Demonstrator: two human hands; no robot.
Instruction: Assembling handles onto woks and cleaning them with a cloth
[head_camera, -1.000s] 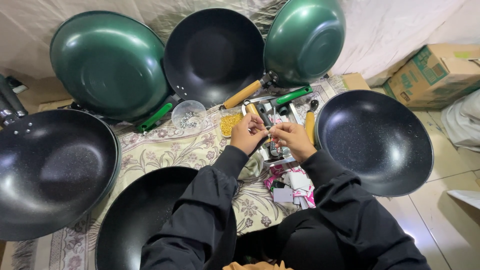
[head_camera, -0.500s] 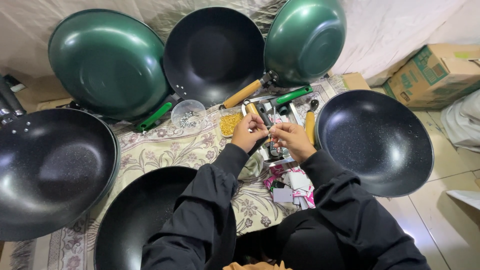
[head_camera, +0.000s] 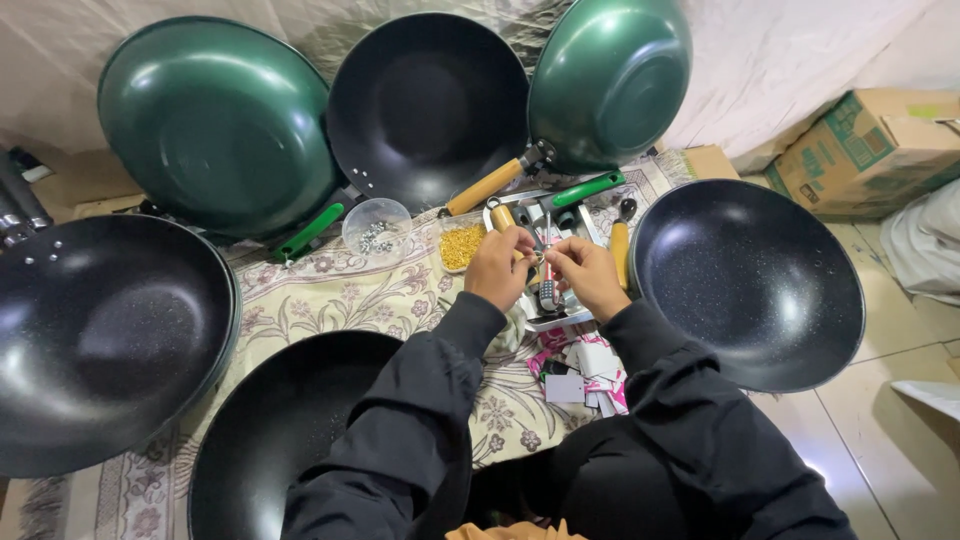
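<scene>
Screwdriver (head_camera: 547, 262) being gripped by left hand (head_camera: 497, 267), right hand (head_camera: 587, 275) pinching a small part; handle (head_camera: 620, 254) lying unattached, assembly looking unfinished.

The small part pinched between the left hand (head_camera: 497, 267) and right hand (head_camera: 585, 275) is too small to identify.

Soft, even indoor light; pale glare streaks the green wok (head_camera: 215, 125) and the speckled black pan (head_camera: 750, 285) (wide-lens bending at edges). Focus is sharp, shadows faint.
</scene>
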